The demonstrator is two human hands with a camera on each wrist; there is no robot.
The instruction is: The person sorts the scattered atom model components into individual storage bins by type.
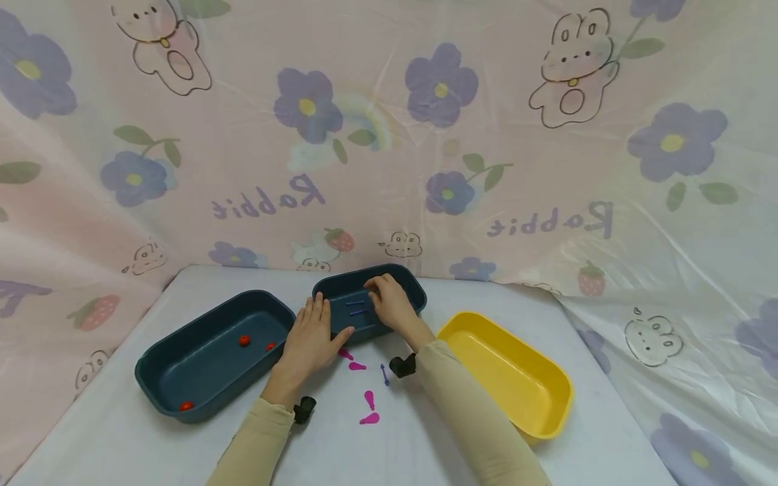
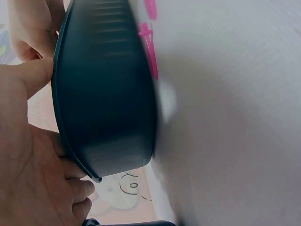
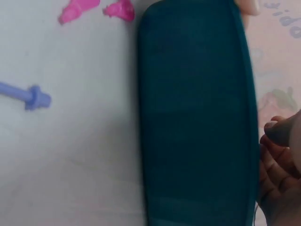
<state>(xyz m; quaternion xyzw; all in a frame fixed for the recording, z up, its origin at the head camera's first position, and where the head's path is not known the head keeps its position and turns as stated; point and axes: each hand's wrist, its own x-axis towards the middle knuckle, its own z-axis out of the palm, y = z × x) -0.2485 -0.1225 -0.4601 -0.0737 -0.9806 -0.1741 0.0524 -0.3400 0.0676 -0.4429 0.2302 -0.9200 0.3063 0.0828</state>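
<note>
A small dark teal bin [image 1: 340, 287] stands at the back middle, with two thin blue-purple rods [image 1: 356, 312] lying on its floor. My left hand [image 1: 308, 339] rests at the bin's left corner, its fingers extended over the left end and its thumb touching the near rim. Over the right part of the bin is my right hand [image 1: 392, 304], its fingers loosely bent; I see nothing held in it. In the right wrist view the bin's outer wall [image 3: 197, 113] hides part of the space beyond.
Several pink bulb-shaped pieces [image 1: 369, 419] and a purple rod [image 1: 384, 374] lie on the white cloth in front. At left, a larger dark teal bin [image 1: 200, 351] contains small red pieces [image 1: 244, 340]. A yellow bin [image 1: 516, 371] stands at right. Printed fabric [image 1: 377, 169] hangs behind.
</note>
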